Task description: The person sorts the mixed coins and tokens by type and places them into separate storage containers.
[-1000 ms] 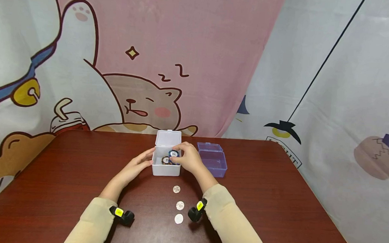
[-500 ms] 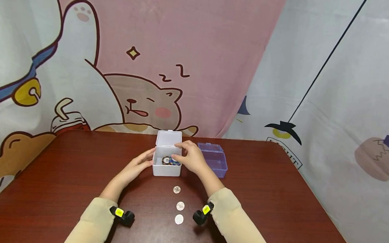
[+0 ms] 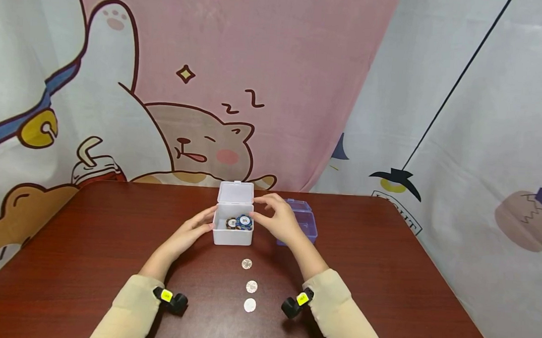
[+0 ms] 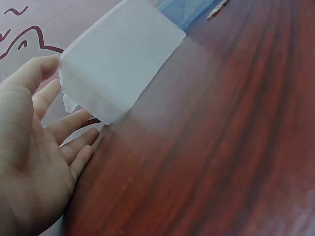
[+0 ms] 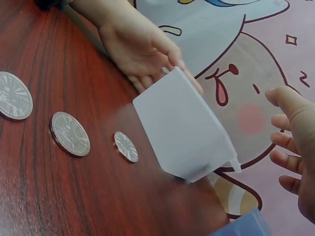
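A white plastic box stands at the back of the table with its lid raised. Inside lie a blue poker chip and, beside it on the left, a brown one; other chips under them are partly covered. My left hand rests against the box's left side with loosely spread fingers, thumb at the rim in the left wrist view. Off the box's right side, my right hand holds nothing; its fingers and thumb are apart.
Behind my right hand is a translucent purple box with a raised lid. Three silver coins, a far one, a middle one and a near one, lie in a row on the brown table. A printed curtain hangs behind.
The right hand has let go of the blue poker chip inside the white box, then drawn back to the right, out over the purple box. The left hand has stayed in place.
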Available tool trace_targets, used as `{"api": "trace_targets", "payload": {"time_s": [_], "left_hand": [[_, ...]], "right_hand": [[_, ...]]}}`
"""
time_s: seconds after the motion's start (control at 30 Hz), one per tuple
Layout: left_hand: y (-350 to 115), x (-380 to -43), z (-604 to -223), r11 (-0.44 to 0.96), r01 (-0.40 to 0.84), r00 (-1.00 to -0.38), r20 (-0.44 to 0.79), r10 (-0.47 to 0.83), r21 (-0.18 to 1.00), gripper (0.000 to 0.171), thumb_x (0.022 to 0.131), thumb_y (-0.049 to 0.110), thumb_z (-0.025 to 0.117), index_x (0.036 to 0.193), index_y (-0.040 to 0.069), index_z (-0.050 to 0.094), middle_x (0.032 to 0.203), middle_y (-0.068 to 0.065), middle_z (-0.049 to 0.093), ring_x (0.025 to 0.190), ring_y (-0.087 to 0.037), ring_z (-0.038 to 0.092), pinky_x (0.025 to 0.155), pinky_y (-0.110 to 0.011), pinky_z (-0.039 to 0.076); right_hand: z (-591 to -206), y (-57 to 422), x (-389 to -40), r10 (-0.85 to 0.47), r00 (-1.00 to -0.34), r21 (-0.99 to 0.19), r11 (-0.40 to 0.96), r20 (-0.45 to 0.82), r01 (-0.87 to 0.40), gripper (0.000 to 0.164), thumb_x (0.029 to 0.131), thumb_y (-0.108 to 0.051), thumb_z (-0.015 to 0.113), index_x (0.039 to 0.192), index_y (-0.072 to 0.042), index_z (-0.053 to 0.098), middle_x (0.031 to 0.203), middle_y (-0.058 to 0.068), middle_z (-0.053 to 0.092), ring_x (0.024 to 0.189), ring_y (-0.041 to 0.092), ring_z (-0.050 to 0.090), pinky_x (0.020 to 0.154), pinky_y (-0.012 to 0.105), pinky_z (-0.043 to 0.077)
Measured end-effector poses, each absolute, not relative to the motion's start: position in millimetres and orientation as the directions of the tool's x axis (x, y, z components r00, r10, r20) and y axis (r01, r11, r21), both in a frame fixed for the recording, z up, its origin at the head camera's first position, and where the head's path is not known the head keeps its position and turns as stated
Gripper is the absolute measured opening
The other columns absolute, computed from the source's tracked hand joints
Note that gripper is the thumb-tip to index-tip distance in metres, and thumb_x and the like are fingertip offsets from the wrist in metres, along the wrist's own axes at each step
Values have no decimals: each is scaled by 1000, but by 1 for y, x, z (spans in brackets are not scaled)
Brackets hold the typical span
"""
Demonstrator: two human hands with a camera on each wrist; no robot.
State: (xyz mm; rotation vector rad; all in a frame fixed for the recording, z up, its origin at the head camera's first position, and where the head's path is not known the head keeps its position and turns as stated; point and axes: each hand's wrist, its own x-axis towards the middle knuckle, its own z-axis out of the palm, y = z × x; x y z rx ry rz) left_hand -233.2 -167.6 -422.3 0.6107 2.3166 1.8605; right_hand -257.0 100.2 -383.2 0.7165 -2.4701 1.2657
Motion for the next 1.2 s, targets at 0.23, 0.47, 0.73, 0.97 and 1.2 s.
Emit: {"api": "trace_targets", "payload": {"time_s": [0.23,0.47,0.73,0.97,1.2], "left_hand": [[-168,-234,-424,154,243,-910,171,377,958,54,97,6,51,147,-2,31,144,-30,35,132,-45,33,104,-59,23],[-168,-235,-425,162,237,-913,162,376,958,54,98,6,51,147,-1,31,145,-29,35,132,-44,33,104,-59,23],[-167,-234,-424,165,243,-911,166,376,956,54,98,5,50,147,-2,31,144,-29,35,132,-44,33,104,-59,23],[-169,-234,-424,165,235,-914,160,372,958,54,98,8,51,148,-1,31,145,-28,35,132,-43,33,104,-59,23],[-168,-234,-424,167,240,-914,164,371,956,53,98,6,50,147,-1,31,145,-29,35,132,-44,33,103,-60,24]], "right_hand": [[-378,112,-252,-291,-825,-676,474,485,-564,36,81,-21,76,115,-9,69,115,2,61,99,28,58,81,43,46],[-377,126,-250,-267,-806,-687,423,529,-591,35,83,-18,75,116,-7,68,113,4,62,100,23,59,87,50,46],[-380,148,-251,-197,-801,-688,422,566,-590,33,82,-8,76,114,-8,69,113,6,62,97,22,59,85,41,46],[-385,169,-251,-152,-809,-716,395,567,-576,35,83,-7,75,117,-5,67,119,8,61,102,31,56,84,45,42],[-368,182,-230,-121,-824,-744,374,553,-554,32,84,1,70,115,6,65,119,21,59,102,30,54,83,42,46]]}}
